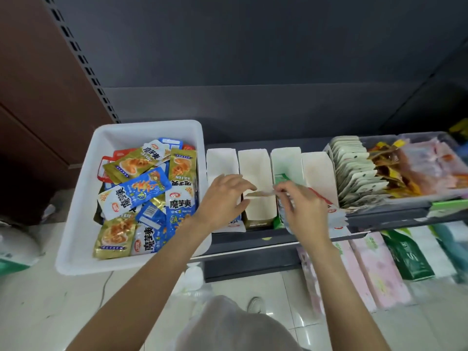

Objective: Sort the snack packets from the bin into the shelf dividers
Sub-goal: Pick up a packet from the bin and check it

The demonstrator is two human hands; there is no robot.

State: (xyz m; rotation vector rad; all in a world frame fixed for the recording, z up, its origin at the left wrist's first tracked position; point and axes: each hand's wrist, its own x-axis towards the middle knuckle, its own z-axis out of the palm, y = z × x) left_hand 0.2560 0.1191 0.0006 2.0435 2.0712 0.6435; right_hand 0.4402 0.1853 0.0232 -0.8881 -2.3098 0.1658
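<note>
white bin (76, 259) of packets | left hand (222, 201), right hand (301, 209) pinch packet (258, 194) over divider (255, 160)

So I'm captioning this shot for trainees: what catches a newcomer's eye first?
The white bin at left, heaped with blue and gold packets. Right of it stand four white dividers on the shelf, where both hands, left hand and right hand, hold a packet edge-on over the second one.

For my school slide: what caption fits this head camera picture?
Both hands lower a gold packet into a white divider beside the bin.
</note>
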